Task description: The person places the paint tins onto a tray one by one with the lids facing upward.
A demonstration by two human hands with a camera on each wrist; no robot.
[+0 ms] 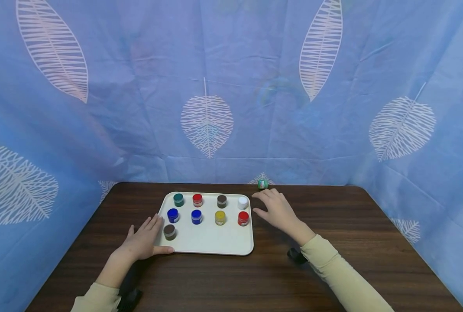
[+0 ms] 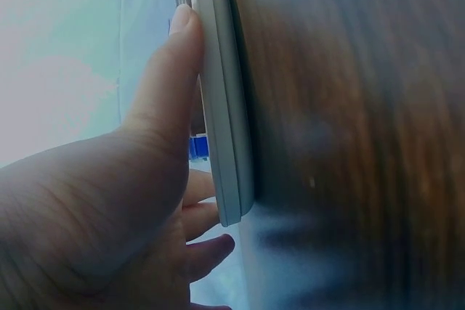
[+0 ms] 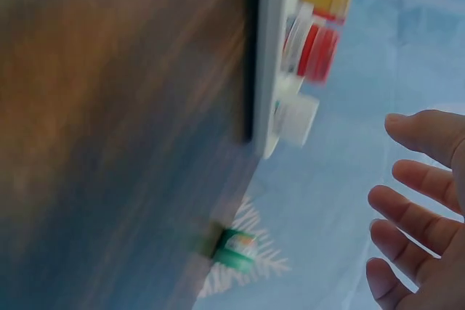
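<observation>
A white tray (image 1: 212, 243) bears several small paint jars. My left hand (image 1: 139, 245) rests at its front left corner, thumb along the front rim and straight fingers by the left side. Nearest to it is a dark brown jar (image 1: 169, 232), with a blue jar (image 1: 173, 215) just behind. My right hand (image 1: 277, 210) is held beyond the tray's right side, fingers apart and holding nothing. A green jar (image 1: 263, 184) stands at the table's back edge, just past those fingertips. In the right wrist view the same green jar (image 3: 236, 250) is apart from the fingers.
On the tray's back row are a dark green jar (image 1: 178, 199), a red jar (image 1: 197, 199), a brown jar (image 1: 221, 201) and a white jar (image 1: 243, 202). A yellow jar (image 1: 220, 217) stands before them. Blue leaf-patterned cloth (image 1: 149, 108) hangs behind the dark wooden table (image 1: 352, 225).
</observation>
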